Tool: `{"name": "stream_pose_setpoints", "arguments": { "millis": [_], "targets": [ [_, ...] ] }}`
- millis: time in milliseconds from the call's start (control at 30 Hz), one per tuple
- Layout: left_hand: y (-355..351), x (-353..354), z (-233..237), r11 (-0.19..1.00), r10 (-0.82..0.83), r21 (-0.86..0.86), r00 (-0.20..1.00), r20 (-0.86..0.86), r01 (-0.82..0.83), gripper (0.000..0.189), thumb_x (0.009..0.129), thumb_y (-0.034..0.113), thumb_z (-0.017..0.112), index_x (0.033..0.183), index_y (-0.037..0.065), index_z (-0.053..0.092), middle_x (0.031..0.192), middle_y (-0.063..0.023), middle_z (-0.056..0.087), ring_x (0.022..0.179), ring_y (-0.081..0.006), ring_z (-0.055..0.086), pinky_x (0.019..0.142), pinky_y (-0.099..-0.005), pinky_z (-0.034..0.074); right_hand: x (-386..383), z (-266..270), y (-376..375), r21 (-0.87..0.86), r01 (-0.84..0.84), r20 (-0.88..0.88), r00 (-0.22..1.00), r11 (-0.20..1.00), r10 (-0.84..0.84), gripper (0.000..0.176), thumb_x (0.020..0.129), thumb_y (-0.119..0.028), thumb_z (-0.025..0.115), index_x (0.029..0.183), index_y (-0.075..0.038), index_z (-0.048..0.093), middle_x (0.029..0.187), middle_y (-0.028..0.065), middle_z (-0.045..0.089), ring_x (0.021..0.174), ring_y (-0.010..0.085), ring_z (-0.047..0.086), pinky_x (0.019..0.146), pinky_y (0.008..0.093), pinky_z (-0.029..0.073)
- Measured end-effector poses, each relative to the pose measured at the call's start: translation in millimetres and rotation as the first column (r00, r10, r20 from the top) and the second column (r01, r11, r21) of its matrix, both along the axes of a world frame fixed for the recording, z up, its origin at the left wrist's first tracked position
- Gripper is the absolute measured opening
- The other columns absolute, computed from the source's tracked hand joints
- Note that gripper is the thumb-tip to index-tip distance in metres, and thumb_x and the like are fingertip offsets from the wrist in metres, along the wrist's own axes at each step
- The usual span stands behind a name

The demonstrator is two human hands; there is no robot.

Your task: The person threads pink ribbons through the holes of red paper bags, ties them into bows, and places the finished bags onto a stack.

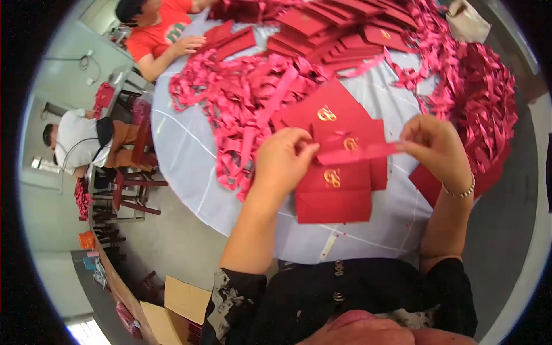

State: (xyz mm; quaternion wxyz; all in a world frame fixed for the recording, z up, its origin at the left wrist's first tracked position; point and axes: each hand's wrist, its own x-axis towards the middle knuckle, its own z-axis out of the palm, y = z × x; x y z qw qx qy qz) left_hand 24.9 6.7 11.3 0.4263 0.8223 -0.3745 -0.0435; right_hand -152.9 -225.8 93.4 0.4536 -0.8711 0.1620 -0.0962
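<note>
My left hand (pixel 283 162) and my right hand (pixel 435 146) pinch the two ends of a red paper strip (pixel 356 153), stretched level between them. Under the strip lies a stack of red envelopes (pixel 336 192) with gold emblems, on a round table with a pale cloth (pixel 190 155). Another red envelope (pixel 328 109) lies just beyond my hands. My right wrist wears a bracelet.
Heaps of pink-red paper strips (pixel 241 98) cover the table's left and right (pixel 483 98). More red envelopes (pixel 339 34) are piled at the far side. A person in a red shirt (pixel 158 31) works at the far left; another sits further off (pixel 75 138). Cardboard boxes (pixel 178 305) stand on the floor.
</note>
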Motion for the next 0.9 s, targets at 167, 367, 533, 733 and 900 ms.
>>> {"name": "stream_pose_setpoints", "arguments": {
  "millis": [167,367,533,733,900],
  "targets": [
    [-4.4,-4.9,10.9,0.994,-0.016,-0.111,0.999,0.042,0.02,0.016,0.076,0.009,0.076,0.087,0.003,0.066,0.08,-0.0083,0.062,0.074,-0.0233,0.062,0.065,-0.0333,0.05,-0.9,-2.0,9.5,0.433,-0.245,0.29,0.949,0.868,0.123,0.014,0.082,0.007,0.071,0.093,0.003,0.063,0.086,0.0053,0.065,0.077,0.0105,0.062,0.07,0.0222,0.05],
    [-12.5,-6.9,18.4,0.956,-0.158,-0.224,0.976,0.147,0.188,0.018,0.077,0.008,0.079,0.091,0.002,0.068,0.081,-0.0046,0.063,0.072,-0.0133,0.06,0.062,-0.026,0.048,13.3,-20.8,16.8,0.515,-0.323,0.461,0.885,0.794,0.061,0.011,0.082,0.01,0.066,0.089,0.002,0.063,0.095,0.011,0.067,0.089,0.0148,0.063,0.082,0.0268,0.051],
    [-24.4,-13.4,18.9,0.94,-0.324,-0.04,0.922,0.213,0.34,0.023,0.076,0.014,0.077,0.093,0.003,0.067,0.086,-0.0106,0.066,0.084,-0.0283,0.063,0.075,-0.0379,0.051,12.8,-20.6,23.2,0.459,-0.437,0.472,0.858,0.774,0.203,0.009,0.083,0.01,0.06,0.086,0.002,0.063,0.095,0.0091,0.063,0.089,0.0144,0.058,0.082,0.0266,0.046],
    [-39.6,-17.9,33.6,0.908,-0.379,0.25,0.913,0.153,0.335,0.023,0.08,0.024,0.073,0.091,0.004,0.069,0.086,-0.0133,0.068,0.085,-0.0326,0.066,0.075,-0.0423,0.052,10.6,-21.8,19.5,0.408,-0.45,0.524,0.828,0.795,0.2,0.014,0.077,0.012,0.053,0.08,0.0,0.06,0.089,0.008,0.06,0.082,0.013,0.055,0.075,0.0239,0.042],
    [-52.9,-10.8,34.6,0.872,-0.403,0.321,0.914,0.043,0.369,0.03,0.077,0.035,0.077,0.082,0.005,0.071,0.08,-0.0142,0.07,0.077,-0.0326,0.067,0.07,-0.0425,0.052,9.1,-22.3,18.5,0.389,-0.509,0.628,0.757,0.768,0.183,0.019,0.072,0.014,0.048,0.076,-0.002,0.056,0.088,0.0086,0.055,0.079,0.0123,0.05,0.073,0.0227,0.041]
  ]
}}
